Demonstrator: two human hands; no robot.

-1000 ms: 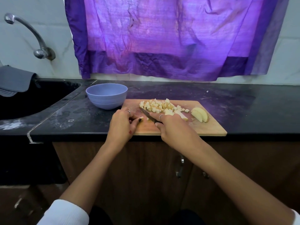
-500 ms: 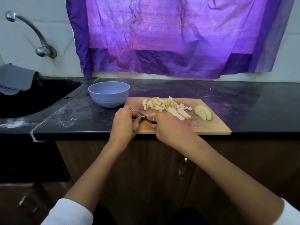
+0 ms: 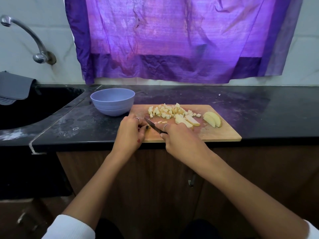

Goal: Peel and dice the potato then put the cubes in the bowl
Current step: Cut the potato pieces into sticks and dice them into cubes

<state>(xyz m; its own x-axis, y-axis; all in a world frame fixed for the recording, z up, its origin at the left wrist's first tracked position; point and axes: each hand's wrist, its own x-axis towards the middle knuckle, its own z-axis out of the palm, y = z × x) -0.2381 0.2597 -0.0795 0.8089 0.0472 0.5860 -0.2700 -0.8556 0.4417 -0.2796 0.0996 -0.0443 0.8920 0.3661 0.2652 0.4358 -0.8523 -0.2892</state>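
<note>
A wooden cutting board (image 3: 217, 133) lies on the black counter. On it are a pile of potato cubes (image 3: 165, 111), a few long potato strips (image 3: 187, 120) and two uncut slices (image 3: 212, 119). A couple of loose cubes (image 3: 162, 121) sit beside the knife blade (image 3: 153, 125). My right hand (image 3: 179, 138) grips the knife, hiding its handle, and the blade points up-left over the board's front left part. My left hand (image 3: 129, 131) rests at the board's left edge with its fingers curled, fingertips close to the blade. A lilac bowl (image 3: 112, 107) stands just left of the board and looks empty.
A black sink (image 3: 25, 109) is set into the counter at the left, with a metal tap (image 3: 25, 35) and a grey cloth (image 3: 13, 87) above it. A purple curtain (image 3: 172, 40) hangs behind. Black counter (image 3: 267, 109) stretches to the right. Cabinet doors with a handle (image 3: 190, 181) are below.
My right hand has drawn the knife back from the cube pile toward the board's front left, close to my left hand. The left hand has barely moved.
</note>
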